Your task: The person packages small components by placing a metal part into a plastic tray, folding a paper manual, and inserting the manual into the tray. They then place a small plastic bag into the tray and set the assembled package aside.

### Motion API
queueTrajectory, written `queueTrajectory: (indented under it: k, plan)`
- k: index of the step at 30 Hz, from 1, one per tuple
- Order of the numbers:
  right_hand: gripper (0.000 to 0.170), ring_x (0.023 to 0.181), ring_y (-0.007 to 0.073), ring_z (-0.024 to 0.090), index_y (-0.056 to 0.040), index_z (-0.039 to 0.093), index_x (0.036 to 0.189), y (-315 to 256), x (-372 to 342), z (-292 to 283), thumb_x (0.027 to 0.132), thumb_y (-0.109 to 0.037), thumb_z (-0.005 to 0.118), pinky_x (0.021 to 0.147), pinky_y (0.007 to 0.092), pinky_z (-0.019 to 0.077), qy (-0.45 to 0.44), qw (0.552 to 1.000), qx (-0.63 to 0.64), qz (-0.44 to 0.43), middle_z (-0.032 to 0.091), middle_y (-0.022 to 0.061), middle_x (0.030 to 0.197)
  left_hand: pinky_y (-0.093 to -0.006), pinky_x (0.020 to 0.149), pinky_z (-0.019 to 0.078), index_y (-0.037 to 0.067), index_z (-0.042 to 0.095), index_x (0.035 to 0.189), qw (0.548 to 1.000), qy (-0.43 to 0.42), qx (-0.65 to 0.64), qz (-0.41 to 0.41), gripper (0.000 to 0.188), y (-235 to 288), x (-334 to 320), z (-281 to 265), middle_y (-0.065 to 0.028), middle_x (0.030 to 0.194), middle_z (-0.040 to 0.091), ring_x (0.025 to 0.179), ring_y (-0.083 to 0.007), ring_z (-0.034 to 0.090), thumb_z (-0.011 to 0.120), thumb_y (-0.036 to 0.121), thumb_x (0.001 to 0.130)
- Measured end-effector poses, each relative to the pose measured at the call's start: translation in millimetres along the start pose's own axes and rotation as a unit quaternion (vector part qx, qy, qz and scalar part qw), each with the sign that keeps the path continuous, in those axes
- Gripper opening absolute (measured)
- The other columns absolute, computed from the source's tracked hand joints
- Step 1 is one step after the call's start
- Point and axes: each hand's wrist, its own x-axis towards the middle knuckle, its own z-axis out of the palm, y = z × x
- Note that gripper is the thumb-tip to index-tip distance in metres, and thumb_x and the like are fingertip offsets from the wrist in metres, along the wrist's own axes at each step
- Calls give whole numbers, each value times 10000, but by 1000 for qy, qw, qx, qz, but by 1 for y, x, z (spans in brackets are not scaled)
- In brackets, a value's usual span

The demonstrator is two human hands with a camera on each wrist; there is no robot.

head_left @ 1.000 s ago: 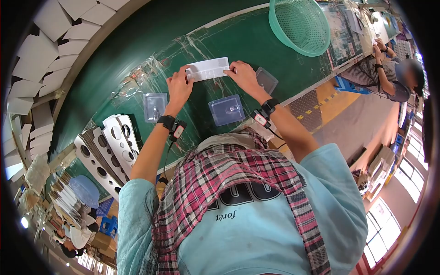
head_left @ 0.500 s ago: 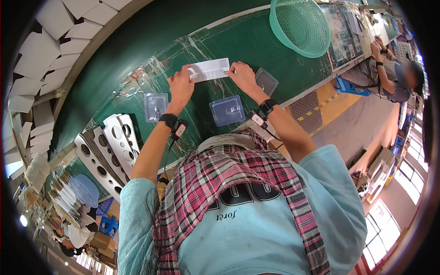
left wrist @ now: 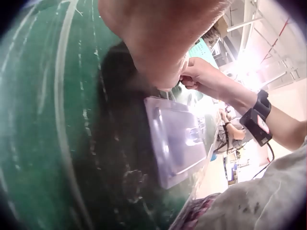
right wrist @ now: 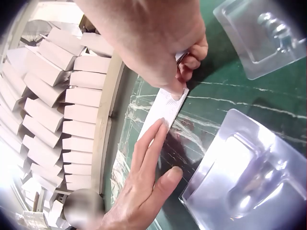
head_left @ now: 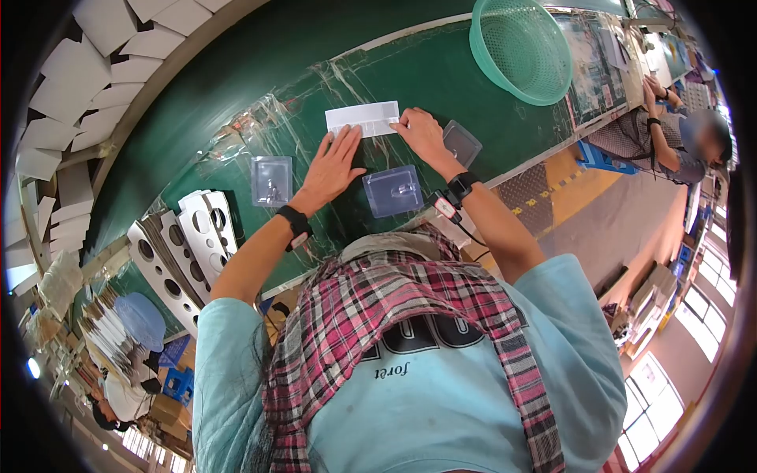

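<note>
A folded white paper strip (head_left: 363, 118) lies on the green table in the head view. The left hand (head_left: 331, 172) rests flat on its near edge, fingers straight and thumb spread. At the strip's right end, the right hand (head_left: 424, 135) pinches the corner; the right wrist view shows the thumb of this hand (right wrist: 163, 52) on the paper (right wrist: 158, 112) and the other fingers curled. Clear plastic trays lie around the hands: one (head_left: 393, 191) between the forearms, one (head_left: 271, 181) left of the left hand, another (head_left: 461, 143) beside the right hand.
A green basket (head_left: 520, 51) stands at the table's upper right. White cards with round holes (head_left: 206, 229) lean at the table's left. Stacked white boxes (head_left: 75, 79) fill the upper left. Another person (head_left: 670, 130) sits at the right along the same table.
The left hand has let go of the strip's left end, opened out and moved right and nearer the body onto the paper. The right hand keeps its pinch, shifted slightly.
</note>
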Motion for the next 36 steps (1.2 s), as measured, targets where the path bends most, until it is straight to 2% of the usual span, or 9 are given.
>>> queueTrajectory:
  k: [3,8,9,12,13,16,25,28,36]
  plan:
    - [265,775,318,610,-37,604,776,5,1,5,780,-288,691,661,433,478,0,1000,-1,-11,591,114,813,-429,1125,204,-20,291,1408,999,-10,45,-6,745,-13,-14,-6,-103,1483,275,1375,-256,247,564,398,855]
    - [305,783,315,607,-48,561,903,-6,-3,-2,760,-268,716,651,433,488,30,998,-52,-16,552,116,926,-438,1132,190,-23,319,1387,998,-8,51,-17,697,-25,-25,-2,-121,1454,310,1367,-258,258,577,351,859]
    - [361,814,302,597,-60,534,998,-8,-5,-5,747,-239,722,668,416,493,61,992,-76,-86,503,106,976,-439,1131,196,-25,343,1369,998,2,56,-15,671,-26,-22,-1,-128,1429,339,1355,-262,280,587,329,854]
    - [391,902,296,567,-71,531,1024,-19,-11,-7,718,-211,731,712,398,495,91,963,-78,-243,470,111,966,-440,1116,237,-13,432,1260,997,33,63,8,547,-36,-11,2,-139,1308,433,1279,-280,368,625,259,826]
    - [384,897,286,551,-74,531,1017,-26,-13,-9,716,-205,728,757,378,482,61,955,-84,-279,467,107,969,-440,1108,256,-6,465,1215,997,43,63,19,499,-39,-7,3,-141,1259,466,1247,-286,402,639,235,814]
    - [379,898,287,553,-70,529,1013,-32,-11,3,723,-215,725,762,379,479,17,936,-112,-334,465,106,974,-438,1069,314,28,502,1080,996,66,35,58,385,-43,4,-4,-125,1100,501,1112,-297,476,670,193,775]
    - [373,943,233,535,-88,537,1001,-19,1,11,738,-278,722,770,332,481,9,921,-180,-346,472,88,968,-405,927,425,51,518,924,990,94,36,98,200,-53,31,-12,-114,933,504,971,-293,518,633,125,778]
    - [351,942,228,531,-91,543,984,-21,2,10,737,-270,719,771,327,480,5,923,-175,-342,480,81,963,-393,913,431,47,539,888,994,66,30,86,166,-60,34,-8,-108,914,514,957,-283,527,630,137,781]
    - [268,927,224,520,-95,576,914,-19,8,10,729,-239,707,770,329,479,44,924,-163,-344,516,64,924,-390,872,438,40,573,852,992,112,-26,56,124,-56,33,-14,-92,896,539,912,-281,549,632,134,796]
